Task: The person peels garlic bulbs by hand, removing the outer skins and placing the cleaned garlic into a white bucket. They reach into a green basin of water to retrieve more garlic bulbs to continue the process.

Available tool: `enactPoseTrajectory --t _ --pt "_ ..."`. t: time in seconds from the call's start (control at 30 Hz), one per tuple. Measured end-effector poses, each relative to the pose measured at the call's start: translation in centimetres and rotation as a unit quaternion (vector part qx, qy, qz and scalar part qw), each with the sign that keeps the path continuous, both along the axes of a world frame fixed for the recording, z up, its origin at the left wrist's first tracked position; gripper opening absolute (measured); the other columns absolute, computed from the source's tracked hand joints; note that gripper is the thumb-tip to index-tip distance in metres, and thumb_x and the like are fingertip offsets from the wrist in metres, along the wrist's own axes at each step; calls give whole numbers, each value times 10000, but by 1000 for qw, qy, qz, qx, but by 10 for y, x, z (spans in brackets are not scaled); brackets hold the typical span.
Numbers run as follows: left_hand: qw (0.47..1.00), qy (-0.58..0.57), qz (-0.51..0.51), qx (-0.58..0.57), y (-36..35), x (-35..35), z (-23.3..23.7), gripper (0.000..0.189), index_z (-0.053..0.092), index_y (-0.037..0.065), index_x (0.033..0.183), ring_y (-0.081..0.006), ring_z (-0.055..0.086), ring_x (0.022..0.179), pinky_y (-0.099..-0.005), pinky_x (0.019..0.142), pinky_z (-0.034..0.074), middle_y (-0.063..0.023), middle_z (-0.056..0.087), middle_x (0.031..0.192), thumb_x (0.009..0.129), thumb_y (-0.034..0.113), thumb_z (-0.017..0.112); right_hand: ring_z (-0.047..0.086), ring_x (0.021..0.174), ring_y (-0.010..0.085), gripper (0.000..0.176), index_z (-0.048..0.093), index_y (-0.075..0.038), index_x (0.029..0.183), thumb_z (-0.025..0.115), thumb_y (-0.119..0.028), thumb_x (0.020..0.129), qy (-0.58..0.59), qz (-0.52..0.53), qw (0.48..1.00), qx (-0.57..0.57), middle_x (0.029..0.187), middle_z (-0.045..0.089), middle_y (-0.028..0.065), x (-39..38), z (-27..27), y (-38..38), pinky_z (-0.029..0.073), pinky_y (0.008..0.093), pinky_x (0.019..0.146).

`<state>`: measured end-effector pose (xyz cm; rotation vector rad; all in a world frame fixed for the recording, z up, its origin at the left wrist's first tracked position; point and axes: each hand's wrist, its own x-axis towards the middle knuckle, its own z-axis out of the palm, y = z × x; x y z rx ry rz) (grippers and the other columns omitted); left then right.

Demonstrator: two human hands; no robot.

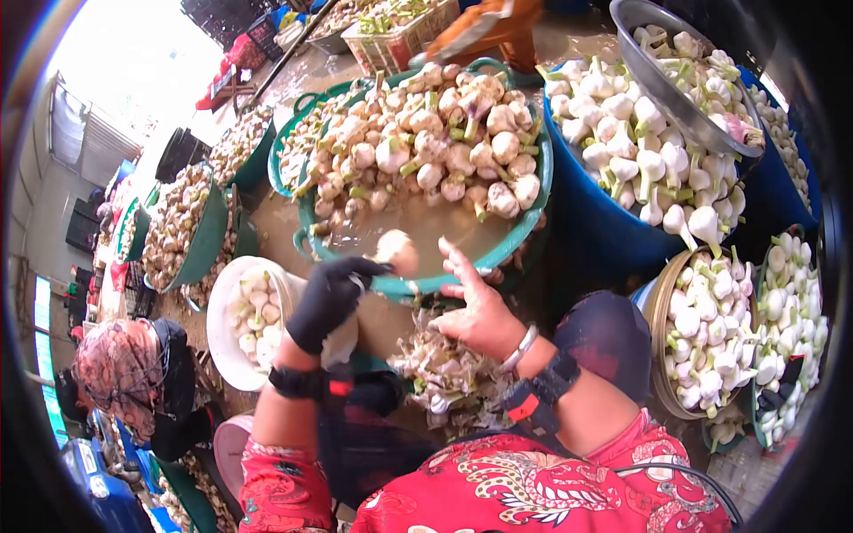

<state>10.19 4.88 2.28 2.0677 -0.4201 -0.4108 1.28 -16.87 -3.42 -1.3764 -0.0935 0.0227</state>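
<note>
Head view, gloved left hand [327, 300] raised, grip pinching garlic bulb [397, 251], bare right hand [477, 313] grip spread, palm down

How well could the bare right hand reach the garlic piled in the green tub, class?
Probably yes: the right hand hovers open at the near rim of the green tub, and only open water lies before the garlic pile.

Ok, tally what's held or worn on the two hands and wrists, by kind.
Bulb: 1
Glove: 1
Wristbands: 2
Bangle: 1
Total: 5
</note>
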Motion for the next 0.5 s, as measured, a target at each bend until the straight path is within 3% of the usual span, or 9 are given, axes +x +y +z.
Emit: enactPoseTrajectory --t 0.03,0.1,0.13,0.17,0.27,0.37,0.47,0.5 --pt "993 95 10 -69 -6 -25 3 221 699 10 974 -132 610 874 -279 807 493 -77 689 939 797 12 567 521 1127 210 852 316 -89 1428 702 -4 673 9 -12 1000 9 1299 500 148 -2 4 3 437 336 940" --pt "969 147 -8 -197 -18 -65 8 261 651 -2 1081 -145 594 963 -295 865 479 -76 655 1051 841 30 553 567 966 141 738 416 -49 1360 701 6 682 44 87 992 81 1095 584 82 -4 -2 3 477 283 844" --pt "960 159 35 -228 -23 -79 8 283 619 -4 1131 -146 590 976 -300 871 480 -79 639 1082 862 44 546 557 812 77 613 502 -19 1268 717 -2 694 115 125 981 92 936 574 11 -9 -3 1 488 231 745" --pt "949 165 77 -259 -26 -89 10 309 587 -5 1181 -147 587 990 -304 878 481 -82 622 1114 882 58 539 566 881 106 510 523 -7 1221 703 -11 743 -47 81 994 -55 1044 566 58 -12 -4 1 499 252 766" --pt "916 177 135 -334 -27 -102 -4 318 557 0 1213 -150 595 963 -298 846 497 -81 613 1111 922 126 544 567 871 98 523 530 -13 1168 760 -28 700 88 96 989 71 1011 582 40 -25 9 3 495 249 773" --pt "915 153 150 -342 -35 -105 -7 327 548 4 1226 -135 597 937 -287 801 513 -65 613 1080 936 156 545 572 802 74 501 518 -17 1142 774 -43 712 41 61 986 153 905 594 15 -31 10 5 516 247 733" --pt "916 137 144 -348 -46 -104 -6 328 545 17 1220 -118 601 862 -281 734 528 -44 622 1038 925 158 564 577 810 77 479 520 -20 1127 774 -43 721 15 46 995 88 926 597 22 -32 15 -1 518 247 739" --pt "916 145 140 -348 -50 -103 -9 328 545 17 1220 -118 601 862 -281 734 528 -44 622 1038 925 158 564 579 822 78 481 528 -18 1125 783 -66 719 62 57 988 126 939 599 26 -34 18 -3 519 241 732"
